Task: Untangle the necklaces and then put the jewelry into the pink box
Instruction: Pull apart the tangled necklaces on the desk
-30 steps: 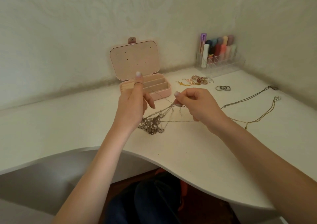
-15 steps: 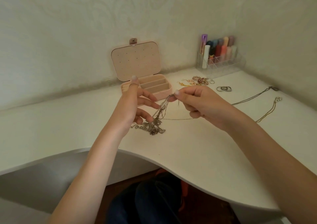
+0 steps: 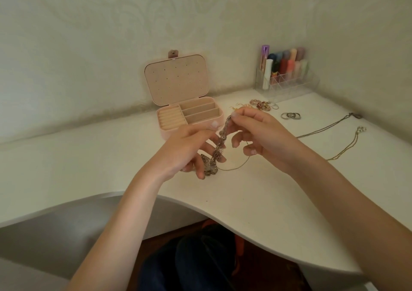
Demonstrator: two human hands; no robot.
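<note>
Head view: mid frame, right hand [image 3: 263, 138] pinches top of tangled necklaces [image 3: 217, 150], bundle hanging to white desk [image 3: 256, 192]; left hand [image 3: 187, 150] fingers spread, touching the clump; pink box [image 3: 189, 116] open behind, upper centre; loose chains [image 3: 334, 139] far right

White desk [image 3: 256, 197] with a wavy front edge. Open pink jewelry box [image 3: 191, 121] sits near the back edge, clear organizer [image 3: 287, 85] in the back right corner. Earrings [image 3: 259, 104], maybe a bracelet too, and rings [image 3: 291, 115] lie just in front of it. Two chains [image 3: 343, 143] run along the right edge.
</note>
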